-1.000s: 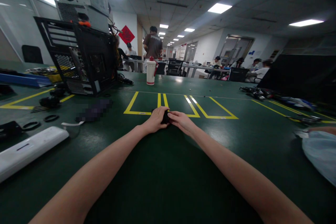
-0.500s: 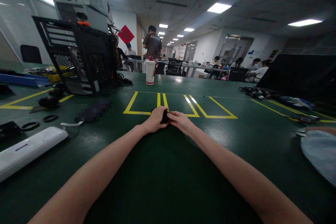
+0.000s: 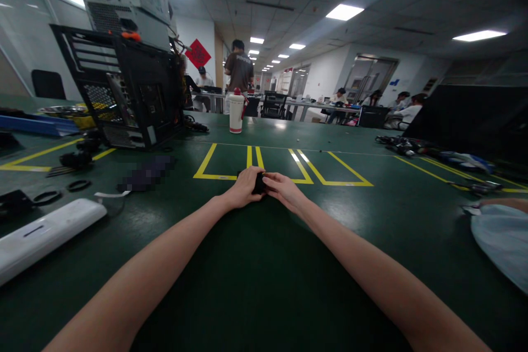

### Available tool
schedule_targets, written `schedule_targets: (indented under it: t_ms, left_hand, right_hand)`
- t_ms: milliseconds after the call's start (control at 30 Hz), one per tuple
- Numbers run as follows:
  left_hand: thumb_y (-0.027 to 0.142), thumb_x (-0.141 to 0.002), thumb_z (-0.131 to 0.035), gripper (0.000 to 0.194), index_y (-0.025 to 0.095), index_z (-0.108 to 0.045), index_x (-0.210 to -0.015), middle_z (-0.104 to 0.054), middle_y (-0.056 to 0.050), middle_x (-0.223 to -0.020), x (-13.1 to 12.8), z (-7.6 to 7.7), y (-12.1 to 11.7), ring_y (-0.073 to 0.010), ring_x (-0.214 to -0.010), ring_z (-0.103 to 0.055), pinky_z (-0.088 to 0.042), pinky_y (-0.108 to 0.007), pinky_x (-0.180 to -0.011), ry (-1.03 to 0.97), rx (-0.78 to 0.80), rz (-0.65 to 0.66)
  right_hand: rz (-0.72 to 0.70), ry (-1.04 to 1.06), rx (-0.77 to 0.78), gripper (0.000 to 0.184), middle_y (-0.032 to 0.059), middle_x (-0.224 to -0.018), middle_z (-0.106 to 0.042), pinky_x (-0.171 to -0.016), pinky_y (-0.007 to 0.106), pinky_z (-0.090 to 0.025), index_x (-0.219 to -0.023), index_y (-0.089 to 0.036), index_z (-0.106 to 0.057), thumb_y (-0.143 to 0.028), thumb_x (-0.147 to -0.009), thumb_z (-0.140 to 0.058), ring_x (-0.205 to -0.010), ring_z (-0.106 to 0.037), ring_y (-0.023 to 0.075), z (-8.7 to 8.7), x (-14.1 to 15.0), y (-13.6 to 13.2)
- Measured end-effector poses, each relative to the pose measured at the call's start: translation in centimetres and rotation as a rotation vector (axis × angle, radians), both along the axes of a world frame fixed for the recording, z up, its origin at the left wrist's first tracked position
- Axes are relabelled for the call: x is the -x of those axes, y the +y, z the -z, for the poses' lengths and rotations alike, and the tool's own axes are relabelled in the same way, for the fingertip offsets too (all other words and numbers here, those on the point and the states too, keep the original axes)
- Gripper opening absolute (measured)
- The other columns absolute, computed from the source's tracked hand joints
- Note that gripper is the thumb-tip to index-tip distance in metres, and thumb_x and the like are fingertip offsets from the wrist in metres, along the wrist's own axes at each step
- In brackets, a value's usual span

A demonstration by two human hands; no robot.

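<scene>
Black, mostly hidden, a small object (image 3: 259,185) is well in from the green table's far edge (image 3: 350,130), gripped by the curled left hand (image 3: 244,187); fingertips of the right hand (image 3: 285,189) meet its side (pinching? I cannot tell). Best hold left firm, right light.

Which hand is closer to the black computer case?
Left. The left hand holds a small black object, right of the computer case; the right hand is at that object's right side, farther from the case.
</scene>
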State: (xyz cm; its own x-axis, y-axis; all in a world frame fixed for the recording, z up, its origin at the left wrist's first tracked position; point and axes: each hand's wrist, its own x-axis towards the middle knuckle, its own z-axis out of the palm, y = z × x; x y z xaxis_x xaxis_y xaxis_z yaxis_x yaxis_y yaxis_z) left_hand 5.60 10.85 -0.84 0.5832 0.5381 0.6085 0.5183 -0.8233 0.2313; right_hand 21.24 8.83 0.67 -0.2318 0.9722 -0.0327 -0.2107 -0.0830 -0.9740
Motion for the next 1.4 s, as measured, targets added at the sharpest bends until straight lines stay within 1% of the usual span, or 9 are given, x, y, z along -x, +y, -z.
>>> schedule_targets:
  t_ms: [100, 233, 400, 567, 767, 933, 1133, 1300, 1400]
  left_hand:
    - [0.024, -0.065, -0.059, 0.058, 0.019, -0.028, -0.114, -0.041, -0.009, -0.107, 0.1, 0.0, 0.0, -0.0241, -0.100, -0.043, -0.036, -0.041, -0.088, -0.006, 0.004, -0.003]
    - [0.025, -0.065, -0.059, 0.056, 0.018, -0.029, -0.112, -0.041, -0.009, -0.105, 0.1, -0.2, -0.2, -0.0244, -0.099, -0.043, -0.036, -0.041, -0.086, 0.000, 0.012, -0.004]
    - [0.025, -0.065, -0.060, 0.056, 0.018, -0.031, -0.112, -0.042, -0.009, -0.105, 0.0, -0.3, -0.2, -0.0241, -0.098, -0.044, -0.037, -0.040, -0.086, -0.001, 0.010, -0.008]
    - [0.025, -0.064, -0.060, 0.057, 0.017, -0.030, -0.113, -0.042, -0.009, -0.105, 0.0, 0.1, 0.1, -0.0243, -0.099, -0.043, -0.036, -0.040, -0.086, -0.005, -0.007, -0.016]
    - [0.026, -0.064, -0.059, 0.057, 0.016, -0.030, -0.112, -0.042, -0.009, -0.105, -0.1, 0.0, 0.1, -0.0243, -0.100, -0.043, -0.036, -0.040, -0.087, 0.006, -0.002, -0.013]
    - [0.024, -0.065, -0.059, 0.056, 0.017, -0.030, -0.113, -0.042, -0.009, -0.106, 0.0, -0.2, -0.2, -0.0243, -0.100, -0.043, -0.036, -0.040, -0.088, 0.006, 0.010, -0.007]
    - [0.025, -0.065, -0.059, 0.057, 0.018, -0.030, -0.113, -0.041, -0.009, -0.106, 0.0, -0.1, -0.1, -0.0249, -0.101, -0.043, -0.035, -0.042, -0.088, -0.001, 0.010, -0.008]
    - [0.026, -0.065, -0.060, 0.057, 0.018, -0.030, -0.112, -0.041, -0.009, -0.105, 0.0, 0.0, 0.0, -0.0244, -0.099, -0.043, -0.036, -0.041, -0.087, -0.001, 0.008, -0.005]
    - [0.026, -0.064, -0.060, 0.058, 0.017, -0.030, -0.112, -0.042, -0.009, -0.105, 0.0, 0.0, 0.0, -0.0242, -0.099, -0.043, -0.036, -0.040, -0.087, 0.002, 0.001, -0.006]
  right_hand:
    - [-0.032, 0.006, -0.011, 0.026, 0.0046, -0.095, -0.056, -0.086, 0.032, -0.042, -0.086, -0.016, -0.055, -0.021, -0.062, -0.066, -0.094, -0.053, 0.0157, 0.3, -0.3, 0.3]
    - [-0.047, -0.047, -0.068, 0.029, 0.0019, -0.092, -0.056, -0.084, 0.032, -0.043, -0.085, -0.019, -0.056, -0.015, -0.059, -0.067, -0.091, -0.053, 0.0144, 0.3, -0.7, 0.2]
    - [-0.025, -0.050, -0.081, 0.018, -0.0003, -0.089, -0.056, -0.079, 0.034, -0.044, -0.080, -0.022, -0.055, -0.027, -0.064, -0.062, -0.090, -0.052, 0.0144, -0.2, -0.5, -0.3]
    - [0.043, -0.004, -0.040, 0.027, 0.0008, -0.087, -0.055, -0.079, 0.033, -0.042, -0.082, -0.020, -0.054, -0.022, -0.058, -0.067, -0.087, -0.052, 0.0140, -0.2, 0.0, -0.2]
    - [-0.037, -0.019, -0.056, 0.029, 0.0008, -0.088, -0.057, -0.083, 0.031, -0.041, -0.084, -0.019, -0.055, -0.017, -0.058, -0.068, -0.088, -0.053, 0.0124, 0.3, -0.6, 0.2]
    - [-0.027, -0.046, -0.045, 0.023, -0.0008, -0.087, -0.057, -0.080, 0.034, -0.043, -0.082, -0.022, -0.055, -0.027, -0.062, -0.065, -0.087, -0.053, 0.0132, 0.2, -0.7, 0.1]
    - [0.010, -0.029, -0.024, 0.027, 0.0041, -0.093, -0.057, -0.084, 0.032, -0.042, -0.084, -0.017, -0.057, -0.023, -0.060, -0.067, -0.091, -0.054, 0.0149, 0.3, -0.4, 0.5]
    - [-0.060, -0.089, -0.070, 0.034, 0.0004, -0.086, -0.058, -0.082, 0.034, -0.042, -0.085, -0.019, -0.055, -0.017, -0.054, -0.070, -0.086, -0.055, 0.0134, 0.0, -0.9, 0.3]
    - [-0.091, -0.093, -0.073, 0.029, -0.0014, -0.085, -0.057, -0.080, 0.036, -0.043, -0.083, -0.022, -0.053, -0.023, -0.058, -0.068, -0.086, -0.054, 0.0136, -0.2, -1.0, 0.1]
